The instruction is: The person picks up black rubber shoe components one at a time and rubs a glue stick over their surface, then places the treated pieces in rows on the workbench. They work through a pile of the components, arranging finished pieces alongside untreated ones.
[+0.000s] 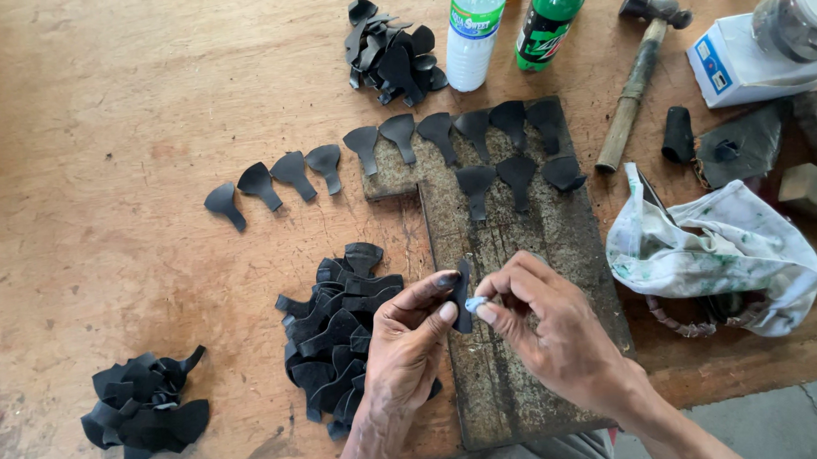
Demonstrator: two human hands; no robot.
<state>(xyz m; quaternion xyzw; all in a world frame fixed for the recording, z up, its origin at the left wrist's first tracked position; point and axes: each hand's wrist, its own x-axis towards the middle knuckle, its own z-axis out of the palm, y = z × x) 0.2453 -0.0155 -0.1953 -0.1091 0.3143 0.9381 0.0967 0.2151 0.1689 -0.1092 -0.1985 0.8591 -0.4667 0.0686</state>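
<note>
Our left hand [410, 333] pinches a black rubber piece [463, 295]; right hand [547, 320] fingers grip a white lump [475, 303] that could smear our fingertips.

You see black cutouts [441, 136] in rows and heaps [339, 327] on a brown wooden table [88, 114]. Beside them are a white bottle [472, 33], a green bottle [546, 21], and a white cloth [721, 246] with green smudges.
</note>
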